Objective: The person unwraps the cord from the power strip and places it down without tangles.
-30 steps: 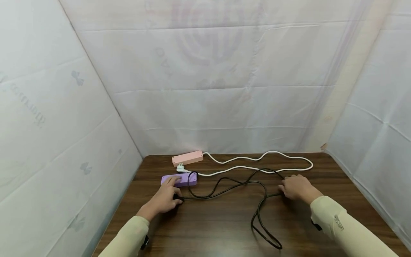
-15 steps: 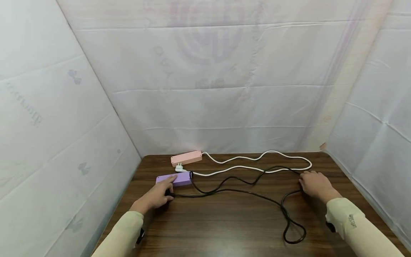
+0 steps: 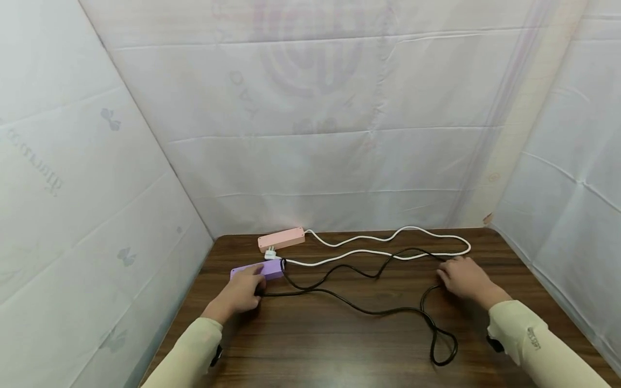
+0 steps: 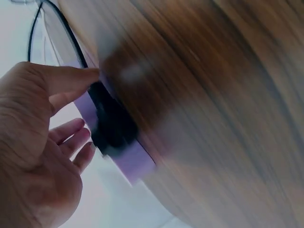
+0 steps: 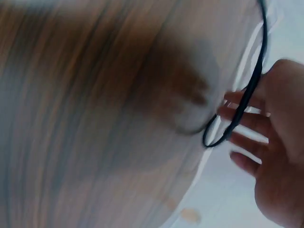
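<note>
My left hand (image 3: 241, 292) lies on the near end of a purple power strip (image 3: 269, 269) at the table's left. In the left wrist view its thumb (image 4: 71, 80) touches a black plug (image 4: 112, 129) seated against the purple strip (image 4: 132, 164), and the other fingers stay loosely straight. A black cable (image 3: 368, 310) runs from the strip across the table to my right hand (image 3: 462, 276), which rests flat on it with fingers spread. In the blurred right wrist view the black cable (image 5: 248, 95) crosses in front of those straight fingers (image 5: 247, 121).
A pink power strip (image 3: 282, 238) lies at the back left, its white cable (image 3: 388, 240) snaking right and back to a white plug (image 3: 271, 253). The black cable ends in a loop (image 3: 442, 345) near the front right. White sheeting walls in the brown table (image 3: 330, 345).
My left hand and the purple strip slid left. My right hand moved right along the table, then slightly back, and the black cable's loop shifted from the middle to the front right.
</note>
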Motion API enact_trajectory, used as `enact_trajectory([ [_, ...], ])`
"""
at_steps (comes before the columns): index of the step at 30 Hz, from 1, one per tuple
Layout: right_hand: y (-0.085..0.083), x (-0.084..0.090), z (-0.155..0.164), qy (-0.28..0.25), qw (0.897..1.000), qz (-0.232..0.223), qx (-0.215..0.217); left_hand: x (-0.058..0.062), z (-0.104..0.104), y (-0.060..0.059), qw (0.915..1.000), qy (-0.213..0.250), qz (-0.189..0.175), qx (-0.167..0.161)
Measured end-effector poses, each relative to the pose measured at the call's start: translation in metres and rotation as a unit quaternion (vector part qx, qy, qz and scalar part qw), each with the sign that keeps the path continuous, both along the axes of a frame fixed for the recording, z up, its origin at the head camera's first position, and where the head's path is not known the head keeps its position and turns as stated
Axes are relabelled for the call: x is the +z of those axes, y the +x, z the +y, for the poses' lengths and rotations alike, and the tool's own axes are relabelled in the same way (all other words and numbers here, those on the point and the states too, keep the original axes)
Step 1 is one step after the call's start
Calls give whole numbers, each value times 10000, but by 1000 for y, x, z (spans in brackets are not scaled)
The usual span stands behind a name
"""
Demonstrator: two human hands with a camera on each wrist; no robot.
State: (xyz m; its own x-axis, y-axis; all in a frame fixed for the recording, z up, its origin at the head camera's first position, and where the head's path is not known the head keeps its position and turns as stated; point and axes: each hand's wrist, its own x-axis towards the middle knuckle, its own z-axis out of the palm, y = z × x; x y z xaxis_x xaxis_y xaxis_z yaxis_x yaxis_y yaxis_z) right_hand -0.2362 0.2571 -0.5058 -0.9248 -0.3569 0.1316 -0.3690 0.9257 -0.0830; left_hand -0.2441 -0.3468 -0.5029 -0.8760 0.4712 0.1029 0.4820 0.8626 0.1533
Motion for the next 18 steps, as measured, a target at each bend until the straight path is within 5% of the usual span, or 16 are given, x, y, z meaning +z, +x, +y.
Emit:
enact_trajectory([
  [4, 4, 3, -37, -700, 9945, -514, 593, 0, 13, -1, 9997, -20, -200, -128],
  [7, 9, 2, -55, -722, 9907, -897, 719, -3, 16, -4, 9989, 117, -459, -73],
  [13, 11, -1, -42, -288, 9931, -1128, 142, -8, 7, -10, 9915, 734, -1069, 40],
  [18, 12, 1, -5, 108, 9888, -1466, -255, -15, -9, -10, 9914, 848, -969, 214],
])
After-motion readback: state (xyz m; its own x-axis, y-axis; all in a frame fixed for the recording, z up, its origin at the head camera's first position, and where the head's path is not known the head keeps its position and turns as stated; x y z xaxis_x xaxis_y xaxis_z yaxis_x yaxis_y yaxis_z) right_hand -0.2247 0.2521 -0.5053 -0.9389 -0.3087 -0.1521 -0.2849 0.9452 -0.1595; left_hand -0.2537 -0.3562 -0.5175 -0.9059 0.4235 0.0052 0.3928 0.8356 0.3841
